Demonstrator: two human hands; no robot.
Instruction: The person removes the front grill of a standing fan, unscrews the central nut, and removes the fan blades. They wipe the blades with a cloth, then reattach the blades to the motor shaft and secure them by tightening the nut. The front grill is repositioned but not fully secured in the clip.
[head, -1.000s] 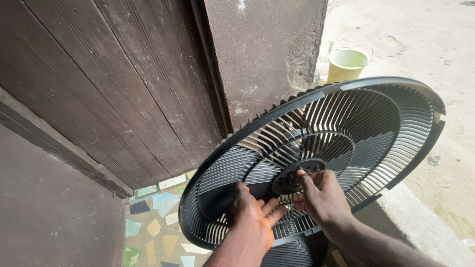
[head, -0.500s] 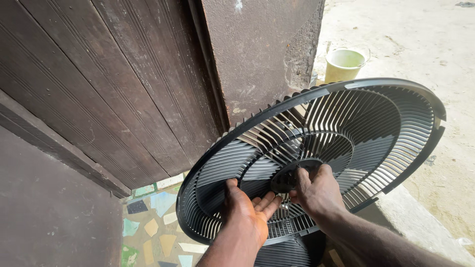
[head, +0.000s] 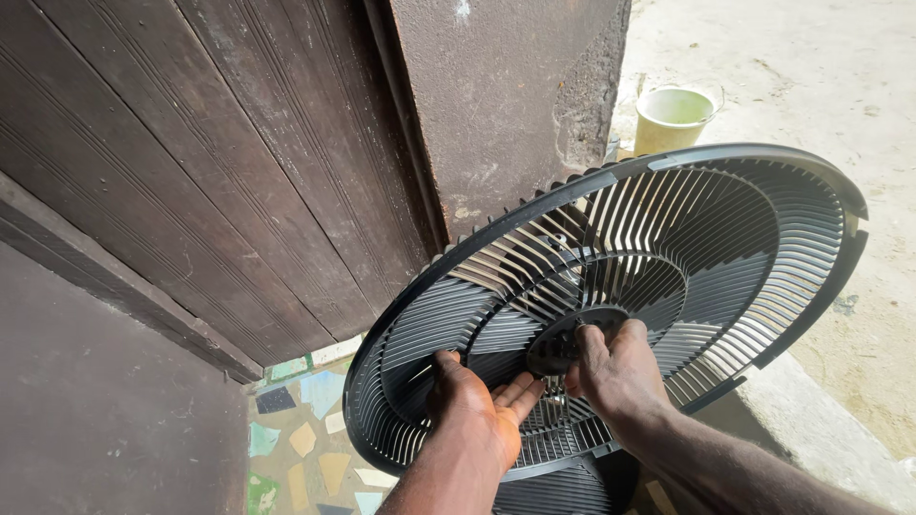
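The person holds a large black plastic fan grille [head: 611, 305] tilted up in front of them, its near edge low by the wrists and its far rim lifted toward the right. The left hand [head: 477, 410] lies against the ribbed slats at the grille's lower left, thumb over the ribs and fingers spread flat toward the centre, steadying rather than clenching. The right hand [head: 615, 372] is at the middle, its fingers curled about the round centre hub [head: 563, 343]; it appears to pinch or turn something there, though the fingers cover the part and whether a nut or cap sits under them cannot be told.

As for how far the work stands: the grille is already free of any fan body, with no motor or blades seen behind the slats, so the separating looks done. What is left seems to concern the hub itself, which both hands are set around. A second dark ribbed piece [head: 558, 488] shows at the near bottom edge beneath the grille, only partly in view.

Behind stands a dark wooden door [head: 210, 172] and a rough concrete pillar [head: 506, 95]. A pale green bucket [head: 676, 116] sits far right on the concrete ground [head: 840, 67], and broken-tile flooring [head: 305, 448] lies near left.
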